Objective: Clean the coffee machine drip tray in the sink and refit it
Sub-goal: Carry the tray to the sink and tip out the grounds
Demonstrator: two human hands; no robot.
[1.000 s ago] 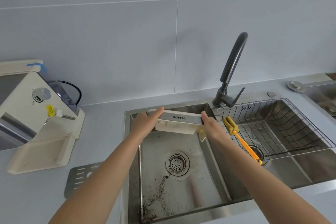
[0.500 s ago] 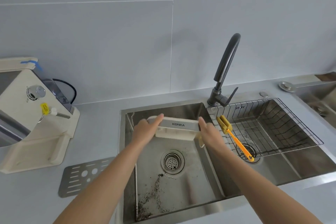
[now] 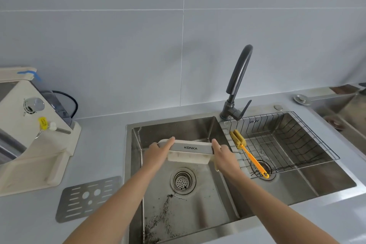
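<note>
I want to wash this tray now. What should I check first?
1. Both hands hold the tray: ok, the left hand and right hand each grip one end.
2. Tray is over the sink: ok, above the left basin.
3. Water runs from the tap: not ok, no stream shows.
4. Brush is close: ok, it lies in the wire basket beside the right hand.
5. Metal grate is off the tray: ok, it lies on the counter.
6. Tray is emptied: cannot tell, its inside is hidden; coffee grounds lie in the basin.
</note>
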